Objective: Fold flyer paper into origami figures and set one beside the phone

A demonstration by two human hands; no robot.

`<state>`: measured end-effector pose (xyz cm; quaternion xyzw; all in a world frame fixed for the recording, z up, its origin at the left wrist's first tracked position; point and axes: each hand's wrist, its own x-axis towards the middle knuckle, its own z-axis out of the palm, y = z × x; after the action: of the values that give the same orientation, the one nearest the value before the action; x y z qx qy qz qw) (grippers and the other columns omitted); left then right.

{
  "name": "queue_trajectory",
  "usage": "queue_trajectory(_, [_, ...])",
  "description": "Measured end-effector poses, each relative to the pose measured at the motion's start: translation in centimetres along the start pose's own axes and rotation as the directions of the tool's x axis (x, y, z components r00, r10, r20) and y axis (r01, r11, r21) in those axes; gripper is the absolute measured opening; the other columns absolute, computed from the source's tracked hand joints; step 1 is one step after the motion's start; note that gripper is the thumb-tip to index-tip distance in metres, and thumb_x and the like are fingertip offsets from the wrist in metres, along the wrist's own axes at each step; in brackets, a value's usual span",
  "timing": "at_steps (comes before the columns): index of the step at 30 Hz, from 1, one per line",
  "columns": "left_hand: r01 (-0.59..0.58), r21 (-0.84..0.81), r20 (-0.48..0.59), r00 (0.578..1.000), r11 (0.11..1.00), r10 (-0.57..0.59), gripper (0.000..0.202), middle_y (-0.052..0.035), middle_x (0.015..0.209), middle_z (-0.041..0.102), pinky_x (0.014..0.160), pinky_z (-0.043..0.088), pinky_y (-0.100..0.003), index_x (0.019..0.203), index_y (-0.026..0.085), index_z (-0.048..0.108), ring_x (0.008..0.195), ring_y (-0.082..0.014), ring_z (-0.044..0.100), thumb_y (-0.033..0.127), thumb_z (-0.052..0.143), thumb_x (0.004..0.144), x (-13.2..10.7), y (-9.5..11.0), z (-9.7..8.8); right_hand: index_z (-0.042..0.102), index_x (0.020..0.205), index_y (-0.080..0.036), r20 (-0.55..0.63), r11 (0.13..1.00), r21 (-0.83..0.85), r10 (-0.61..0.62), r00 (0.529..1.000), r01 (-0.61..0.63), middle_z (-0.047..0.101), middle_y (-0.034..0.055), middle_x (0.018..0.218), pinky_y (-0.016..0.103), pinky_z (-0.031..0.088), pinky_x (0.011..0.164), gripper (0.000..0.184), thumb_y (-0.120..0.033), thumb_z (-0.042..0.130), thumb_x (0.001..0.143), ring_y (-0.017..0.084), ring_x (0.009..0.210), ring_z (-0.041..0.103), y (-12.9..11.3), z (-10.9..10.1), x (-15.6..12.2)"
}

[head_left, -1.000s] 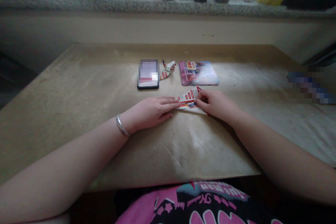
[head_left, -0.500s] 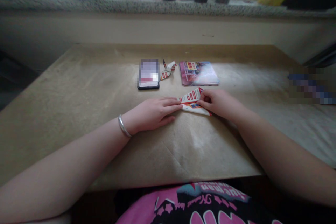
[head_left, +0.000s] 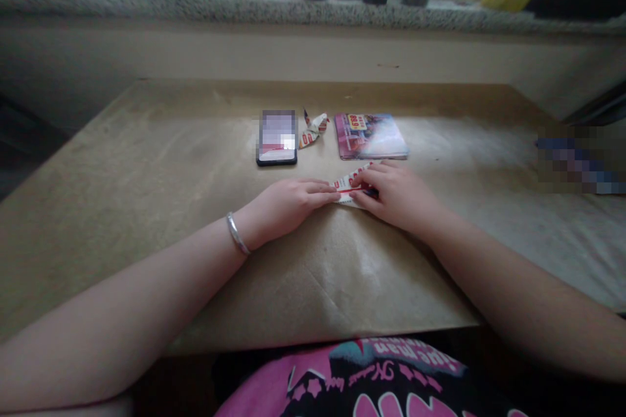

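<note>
A folded sheet of printed paper (head_left: 346, 182), white with red lettering, lies on the table between my hands. My left hand (head_left: 292, 205) rests at its left point, fingers stretched out and laid on the tip. Over the right part is my right hand (head_left: 397, 194), its fingers bent and apart, thumb and fingertips pressing on the paper. That hand hides most of the wide end. Red edges of the folds meet along the paper's middle. Behind it stands a folded paper bird (head_left: 313, 131) with similar red and white print.
A phone (head_left: 276, 138) lies left of the bird. To the right is a stack of colourful printed sheets (head_left: 372, 137). A blurred dark item (head_left: 580, 163) lies at the table's right side. Bottles and jars line the stone windowsill (head_left: 274, 12) beyond the table (head_left: 147, 163).
My right hand has moved left over the paper, going from a pinch at its wide end to fingers spread on top. The wide end now looks folded inward. My left hand has barely shifted.
</note>
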<state>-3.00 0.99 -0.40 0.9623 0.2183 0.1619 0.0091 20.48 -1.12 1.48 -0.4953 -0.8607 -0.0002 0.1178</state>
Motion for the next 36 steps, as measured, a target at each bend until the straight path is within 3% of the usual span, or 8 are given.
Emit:
queue_trajectory(5, [0.02,-0.082,0.024,1.0,0.996,-0.018,0.039,-0.0059,0.128,0.062,0.099,0.05,-0.031,0.128,0.023,0.058,0.115,-0.0155,0.061,0.01,0.042,0.094,0.1,-0.3,0.1,0.058,0.076,-0.019,0.072,0.997,0.078,-0.026,0.997,0.021,0.066,0.0075,0.08,0.031,0.038,0.076,0.024,-0.036,0.048,0.089,0.02,0.078,0.055,-0.3,0.5,0.4])
queue_trajectory(9, [0.028,-0.137,0.027,0.999,0.99,-0.025,0.038,-0.0057,0.128,0.062,0.098,0.051,-0.031,0.125,0.024,0.06,0.113,-0.0151,0.062,0.012,0.04,0.095,0.2,-0.5,0.2,0.052,0.069,-0.02,0.115,0.981,0.191,0.015,0.993,-0.037,0.062,0.0033,0.071,0.027,0.033,0.063,0.023,-0.034,0.05,0.086,0.015,0.066,0.05,0.2,0.8,0.5])
queue_trajectory(15, [0.018,-0.025,-0.018,1.0,1.0,-0.018,0.028,-0.0062,0.112,0.07,0.088,0.055,-0.031,0.112,0.019,0.068,0.099,-0.0175,0.067,0.018,0.046,0.094,-0.1,-0.1,-0.6,0.05,0.066,-0.02,0.13,0.957,0.27,0.072,0.989,-0.105,0.058,0.0013,0.067,0.026,0.029,0.057,0.022,-0.032,0.054,0.084,0.014,0.062,0.048,0.7,1.1,0.5])
queue_trajectory(24, [-0.023,0.228,0.065,0.998,0.973,0.008,0.029,-0.0097,0.103,0.071,0.079,0.056,-0.032,0.112,0.015,0.067,0.089,-0.0188,0.066,0.019,0.045,0.094,-0.2,1.3,-1.6,0.056,0.069,-0.019,0.07,0.964,0.238,0.105,0.992,-0.119,0.061,0.0032,0.071,0.026,0.031,0.059,0.019,-0.033,0.058,0.082,0.016,0.067,0.05,0.8,1.7,0.8])
queue_trajectory(31, [-0.017,0.206,0.083,0.997,0.978,0.0,0.029,-0.0128,0.106,0.069,0.083,0.056,-0.037,0.112,0.01,0.065,0.095,-0.0223,0.065,0.016,0.048,0.09,-0.4,1.9,-1.7,0.059,0.071,-0.019,0.065,0.967,0.219,0.122,0.99,-0.133,0.063,0.0043,0.074,0.027,0.032,0.061,0.019,-0.032,0.058,0.084,0.017,0.07,0.052,0.7,1.8,0.9])
queue_trajectory(36, [0.024,0.159,0.062,0.998,0.987,-0.034,0.031,-0.0111,0.108,0.068,0.085,0.056,-0.036,0.116,0.013,0.064,0.096,-0.0213,0.065,0.018,0.047,0.091,-0.7,1.5,-1.7,0.058,0.074,-0.018,0.102,0.986,0.124,0.101,0.99,-0.113,0.064,0.0066,0.078,0.028,0.033,0.065,0.02,-0.033,0.056,0.087,0.019,0.075,0.053,0.6,1.6,1.0])
